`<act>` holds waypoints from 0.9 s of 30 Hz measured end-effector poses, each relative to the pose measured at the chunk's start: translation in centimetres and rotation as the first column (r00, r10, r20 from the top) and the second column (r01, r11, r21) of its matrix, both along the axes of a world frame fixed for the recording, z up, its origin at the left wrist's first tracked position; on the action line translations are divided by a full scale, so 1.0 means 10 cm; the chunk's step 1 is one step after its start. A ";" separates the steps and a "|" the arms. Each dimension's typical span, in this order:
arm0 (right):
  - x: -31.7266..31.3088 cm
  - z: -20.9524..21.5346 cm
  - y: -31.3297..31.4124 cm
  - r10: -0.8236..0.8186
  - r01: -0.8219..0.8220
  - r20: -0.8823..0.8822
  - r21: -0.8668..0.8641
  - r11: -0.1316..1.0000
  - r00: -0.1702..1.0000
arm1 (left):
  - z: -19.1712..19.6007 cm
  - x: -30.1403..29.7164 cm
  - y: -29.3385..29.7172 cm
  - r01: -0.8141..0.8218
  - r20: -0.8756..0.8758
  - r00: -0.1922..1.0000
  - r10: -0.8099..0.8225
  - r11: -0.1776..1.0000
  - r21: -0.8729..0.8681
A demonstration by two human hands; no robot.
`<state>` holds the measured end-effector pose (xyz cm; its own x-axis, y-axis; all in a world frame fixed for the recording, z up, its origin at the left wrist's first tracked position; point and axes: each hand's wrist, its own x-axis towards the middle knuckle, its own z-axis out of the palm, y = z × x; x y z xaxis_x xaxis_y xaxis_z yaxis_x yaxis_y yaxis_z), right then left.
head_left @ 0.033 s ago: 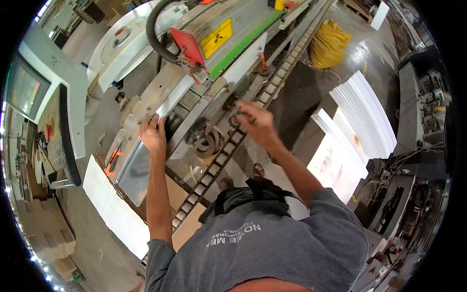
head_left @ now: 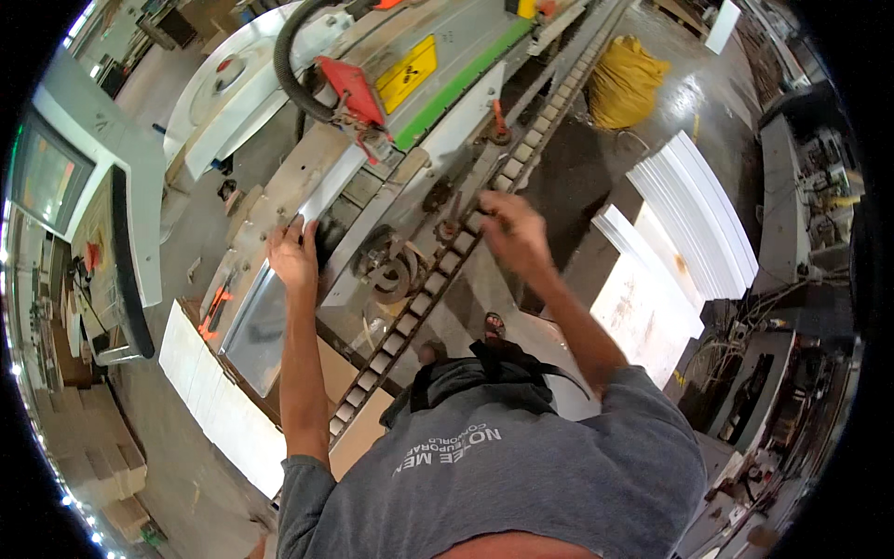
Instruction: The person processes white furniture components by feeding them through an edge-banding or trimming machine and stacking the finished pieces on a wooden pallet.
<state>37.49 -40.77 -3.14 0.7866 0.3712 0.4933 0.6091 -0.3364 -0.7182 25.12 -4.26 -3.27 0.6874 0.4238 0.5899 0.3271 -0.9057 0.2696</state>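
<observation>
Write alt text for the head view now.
A person has their left grip at the metal strip of a long machine, and their blurred right grip near a track of pale blocks. A yellow bag and white boards lie to the right.

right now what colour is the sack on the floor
The sack is mustard yellow, best seen in the head view.

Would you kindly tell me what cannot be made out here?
Right hand: finger details, head view, blurred.
Left hand: palm, head view, hidden by its back.
Conveyor track: far end, head view, cut off by the top edge.
Yellow sack: contents, head view, hidden by its walls.
</observation>
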 end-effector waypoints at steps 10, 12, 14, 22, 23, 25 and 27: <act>0.28 -0.59 -3.32 -0.564 0.428 0.114 -0.775 0.465 0.818 | 0.20 0.20 -0.44 0.128 -0.024 0.991 -0.135 0.975 -0.181; 0.24 -0.81 -3.71 -0.566 0.409 0.077 -0.771 0.488 0.821 | 0.19 0.14 -0.50 0.219 0.007 0.975 -0.220 0.968 -0.119; 0.25 -0.92 -3.90 -0.554 0.343 -0.023 -0.763 0.547 0.832 | 0.20 0.05 -0.59 0.203 0.032 0.978 -0.204 0.925 -0.320; 0.04 -0.36 -3.41 -0.459 0.364 0.072 -0.723 0.587 0.885 | 0.39 -0.22 -0.93 0.266 0.107 0.963 -0.247 0.936 -0.232; 0.02 -0.19 -3.21 -0.401 0.317 0.066 -0.733 0.602 0.914 | 0.49 -0.24 -1.06 0.321 0.128 0.945 -0.300 0.923 -0.211; -0.06 0.01 -2.80 -0.241 0.176 0.012 -0.719 0.672 0.970 | 0.70 -0.29 -1.17 0.474 0.097 0.880 -0.466 0.875 -0.099; -0.19 0.15 -2.21 -0.052 0.032 -0.008 -0.694 0.719 0.999 | 0.95 -0.33 -1.38 0.538 0.065 0.842 -0.535 0.842 -0.041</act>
